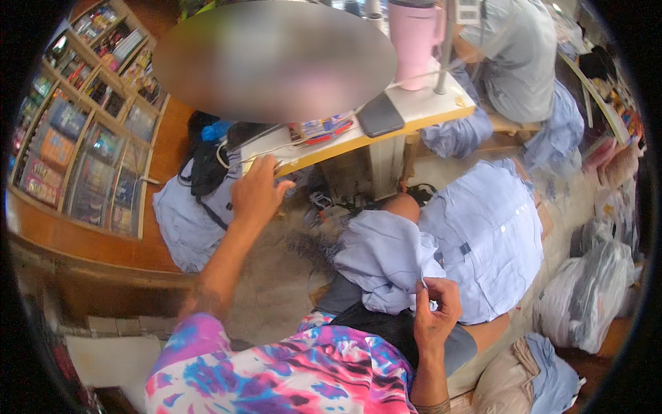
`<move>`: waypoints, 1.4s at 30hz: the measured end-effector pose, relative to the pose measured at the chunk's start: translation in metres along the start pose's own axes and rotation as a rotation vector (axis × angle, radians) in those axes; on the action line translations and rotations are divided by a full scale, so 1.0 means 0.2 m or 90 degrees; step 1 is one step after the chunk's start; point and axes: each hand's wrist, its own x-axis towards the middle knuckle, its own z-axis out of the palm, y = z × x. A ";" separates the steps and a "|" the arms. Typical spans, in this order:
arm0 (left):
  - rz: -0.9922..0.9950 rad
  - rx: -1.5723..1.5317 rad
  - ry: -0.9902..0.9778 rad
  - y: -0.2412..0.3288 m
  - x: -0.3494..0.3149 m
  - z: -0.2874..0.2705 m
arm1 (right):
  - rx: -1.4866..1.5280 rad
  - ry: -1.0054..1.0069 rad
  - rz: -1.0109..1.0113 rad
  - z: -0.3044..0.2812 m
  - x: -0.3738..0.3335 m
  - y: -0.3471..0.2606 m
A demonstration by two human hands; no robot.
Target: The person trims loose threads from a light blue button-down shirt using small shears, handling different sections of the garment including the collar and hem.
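Observation:
A light blue cloth garment (389, 255) lies bunched across my lap. Beside it, a flatter light blue piece (489, 241) with a small dark tag-like patch spreads over my right leg. Thumb and fingers of my right hand (436, 314) are pinched on the upturned edge of the bunched garment. My left hand (258, 193) is stretched forward to the near left corner of a white table (441, 102) with a yellow edge. Its thumb stands apart from the fingers, and I see nothing held in it. Its fingertips are partly hard to make out.
On the table are a dark phone (380, 116), a pink tumbler (414, 45), a small colourful box (323, 129) and a white cord. More blue cloth (193, 221) hangs at the left. Plastic bags (586, 290) and folded clothes (524, 379) lie right. Another person (520, 62) sits beyond.

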 end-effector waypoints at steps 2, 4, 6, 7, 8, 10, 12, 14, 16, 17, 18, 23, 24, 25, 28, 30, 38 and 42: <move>-0.168 -0.298 -0.128 0.11 -0.08 -0.03 | 0.013 0.040 0.025 0.01 -0.02 0.00; -0.274 -0.556 -0.299 0.30 -0.22 -0.04 | 0.008 0.065 0.042 0.01 -0.02 0.00; -0.326 -0.787 -0.455 0.54 -0.35 -0.01 | -0.008 0.053 0.022 0.02 -0.02 0.01; -0.339 -0.809 -0.566 0.64 -0.39 0.02 | 0.003 0.033 0.022 0.02 -0.02 0.01; -0.354 -0.926 -0.561 0.76 -0.43 0.04 | -0.025 0.034 -0.013 0.02 -0.02 0.01; -0.328 -0.984 -0.639 0.92 -0.48 0.09 | -0.060 -0.003 -0.050 0.02 -0.02 -0.01; -0.323 -1.035 -0.680 0.98 -0.47 0.11 | -0.094 0.012 -0.075 0.02 -0.03 -0.02; -0.339 -1.053 -0.704 1.00 -0.45 0.12 | -0.125 0.010 -0.050 0.01 -0.05 -0.04; -0.401 -1.056 -0.720 0.99 -0.42 0.12 | 0.111 0.035 0.204 -0.01 -0.09 -0.06; -0.453 -1.048 -0.732 0.99 -0.41 0.12 | 0.241 0.034 0.391 -0.01 -0.11 -0.06; -0.430 -1.038 -0.721 1.00 -0.40 0.12 | 0.356 -0.041 0.451 -0.04 -0.12 -0.06; -0.087 -0.944 -0.532 1.09 -0.40 0.11 | 0.780 0.005 0.675 -0.07 -0.12 0.00; -0.048 -0.923 -0.504 1.10 -0.40 0.10 | 0.792 0.018 0.659 -0.07 -0.11 0.01; -0.014 -0.918 -0.453 1.11 -0.40 0.08 | 0.819 0.015 0.634 -0.07 -0.09 0.01; -0.057 -0.941 -0.488 1.11 -0.38 0.05 | 0.769 0.081 0.604 -0.07 -0.06 0.02; -0.165 -1.021 -0.597 1.07 -0.35 0.00 | 0.767 0.108 0.590 -0.09 -0.03 0.01; -0.249 -1.181 -0.912 0.98 -0.31 -0.22 | 0.833 0.040 0.564 -0.08 0.03 -0.03; -0.188 -1.103 -0.872 1.00 -0.31 -0.22 | 0.854 0.008 0.565 -0.05 0.03 -0.07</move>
